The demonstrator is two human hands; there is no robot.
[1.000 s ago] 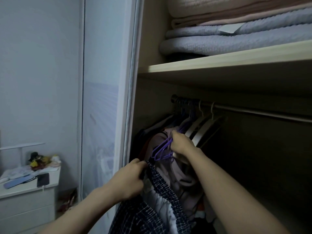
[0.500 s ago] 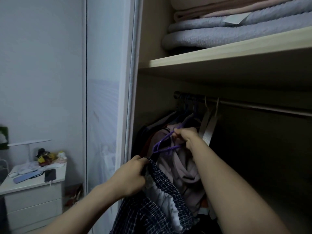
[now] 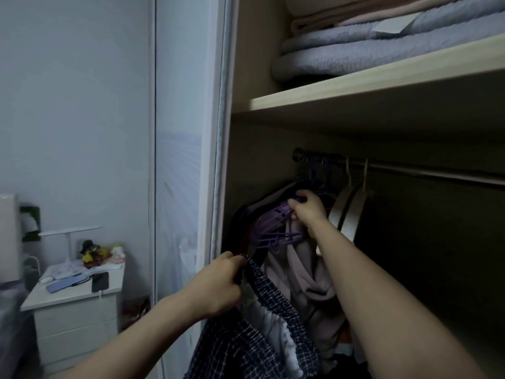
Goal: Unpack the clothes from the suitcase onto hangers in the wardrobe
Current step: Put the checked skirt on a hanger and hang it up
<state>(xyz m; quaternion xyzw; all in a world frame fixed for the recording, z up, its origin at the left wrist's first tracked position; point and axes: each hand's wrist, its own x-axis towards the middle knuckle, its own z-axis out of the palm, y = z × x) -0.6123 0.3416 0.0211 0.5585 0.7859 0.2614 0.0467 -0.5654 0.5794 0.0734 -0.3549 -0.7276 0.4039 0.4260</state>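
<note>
Left hand [image 3: 218, 285]: gripped checked garment [image 3: 246, 348] waistband.
Right hand [image 3: 307, 207]: gripped purple hanger [image 3: 273, 228].
Advice: feed waistband squarely onto hanger.

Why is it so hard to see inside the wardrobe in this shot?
Head view: the shelf shades the space below, so the rail and right side sink into darkness; the purple hangers are slightly soft; wide-angle lens bends the door frame.

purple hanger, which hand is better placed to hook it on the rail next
Right. The right hand already grips the purple hanger near its top, just below the rail. The left hand is lower, pinching the waistband of the checked garment, so it likely can't let go.
</note>
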